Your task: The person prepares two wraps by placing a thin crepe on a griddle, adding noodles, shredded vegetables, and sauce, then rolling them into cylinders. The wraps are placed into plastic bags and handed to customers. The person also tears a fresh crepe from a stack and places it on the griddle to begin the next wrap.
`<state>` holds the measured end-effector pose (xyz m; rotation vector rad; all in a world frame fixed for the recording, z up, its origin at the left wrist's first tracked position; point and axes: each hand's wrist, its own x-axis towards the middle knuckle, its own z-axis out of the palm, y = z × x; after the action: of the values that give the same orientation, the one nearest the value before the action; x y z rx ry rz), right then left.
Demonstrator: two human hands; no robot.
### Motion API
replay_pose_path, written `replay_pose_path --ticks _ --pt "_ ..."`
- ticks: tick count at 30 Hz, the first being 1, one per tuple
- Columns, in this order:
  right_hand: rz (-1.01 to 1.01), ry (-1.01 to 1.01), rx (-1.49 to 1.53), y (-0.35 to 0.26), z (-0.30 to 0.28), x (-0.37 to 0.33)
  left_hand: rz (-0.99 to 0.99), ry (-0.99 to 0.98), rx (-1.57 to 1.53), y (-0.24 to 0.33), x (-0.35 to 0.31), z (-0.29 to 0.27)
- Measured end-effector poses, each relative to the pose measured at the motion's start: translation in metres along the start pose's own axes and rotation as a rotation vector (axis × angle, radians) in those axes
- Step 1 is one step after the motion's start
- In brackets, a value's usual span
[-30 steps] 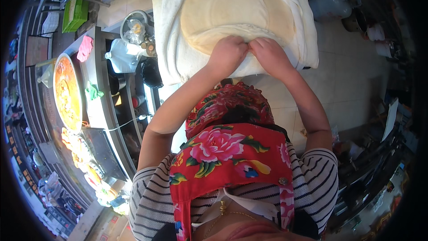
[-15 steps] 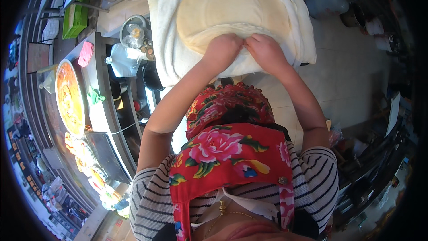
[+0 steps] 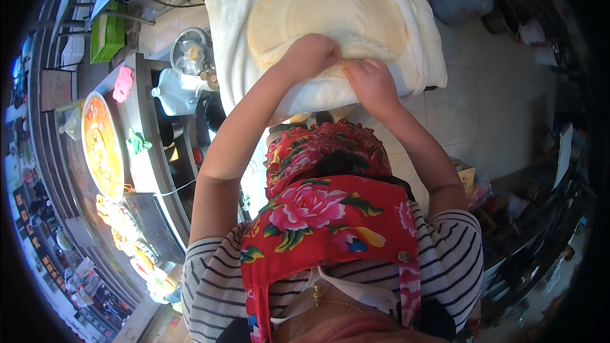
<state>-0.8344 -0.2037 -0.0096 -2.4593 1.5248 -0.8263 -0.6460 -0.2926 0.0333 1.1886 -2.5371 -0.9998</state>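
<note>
Saw the pale dough sheet (image 3: 327, 13) on white cloth (image 3: 230, 51), just ahead of the fingers (image 3: 359, 71), long from left to right. Found the left hand (image 3: 311, 57) farther over it than the right hand (image 3: 373, 86). Could not tell from curled fingers, with hidden tips, if clamped on near edge.

And there it was, a pale beige round of dough (image 3: 305, 16), whiter at its folded near edge, on a cloth (image 3: 232, 76) of creamy white! Red blazed on the apron (image 3: 305, 232), all pink blooms, green leaves and a dash of blue and yellow, over a white shirt (image 3: 210, 270) with dark stripes! Near the counter's (image 3: 159, 178) far edge, a pink rag (image 3: 123, 84); toward its right edge, something bright green (image 3: 138, 143), beside a pan (image 3: 101, 146) of fiery orange!
</note>
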Motion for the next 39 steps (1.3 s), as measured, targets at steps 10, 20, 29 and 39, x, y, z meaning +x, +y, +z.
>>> replay_pose_path --ticks 10,20,29,39 --pt "-0.016 0.025 0.007 0.003 -0.001 0.006 0.121 0.137 0.079 -0.002 -0.048 0.012" --pt "-0.110 0.033 0.070 0.000 -0.005 0.004 0.070 0.143 0.090 -0.009 -0.042 0.016" --pt "-0.199 0.073 0.037 -0.002 0.002 0.004 0.011 0.113 0.041 -0.006 -0.039 0.013" --pt "-0.111 0.053 0.056 -0.001 0.007 0.001 0.056 0.104 0.089 -0.014 -0.038 0.015"
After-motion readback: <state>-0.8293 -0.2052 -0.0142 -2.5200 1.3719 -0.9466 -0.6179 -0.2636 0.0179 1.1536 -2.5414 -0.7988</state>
